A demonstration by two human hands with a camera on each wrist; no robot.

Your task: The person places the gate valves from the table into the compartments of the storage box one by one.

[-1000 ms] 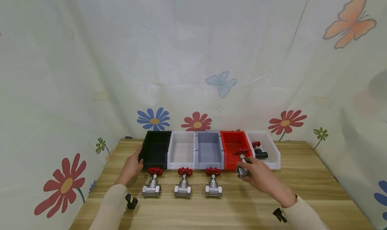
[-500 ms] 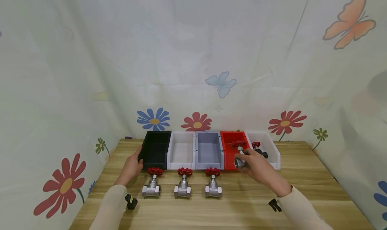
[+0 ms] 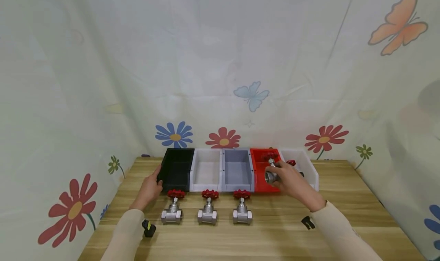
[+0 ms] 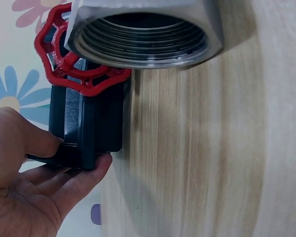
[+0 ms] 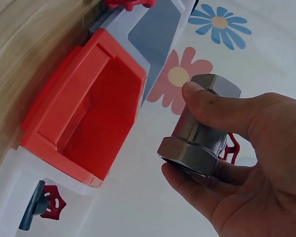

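My left hand (image 3: 148,189) grips the side wall of the black bin (image 3: 178,169) at the left end of the row. In the left wrist view the thumb (image 4: 42,143) lies inside the wall and the fingers outside. My right hand (image 3: 293,180) pinches the steel body of a gate valve (image 3: 270,176) with a red handwheel, raised over the red bin (image 3: 257,184). The right wrist view has the thumb (image 5: 214,106) on one side of the valve body and fingers on the other. That valve's handwheel is mostly hidden there.
Three steel valves with red handwheels, a left one (image 3: 172,215), a middle one (image 3: 207,216) and a right one (image 3: 242,216), stand before the bins. A white bin (image 3: 206,173) and a grey bin (image 3: 237,173) fill the middle. The rightmost white bin (image 3: 311,169) holds a dark valve (image 5: 37,207).
My right hand has carried the gate valve forward and slightly left, from the red bin's front edge to over its inside. The left hand has stayed at the black bin.
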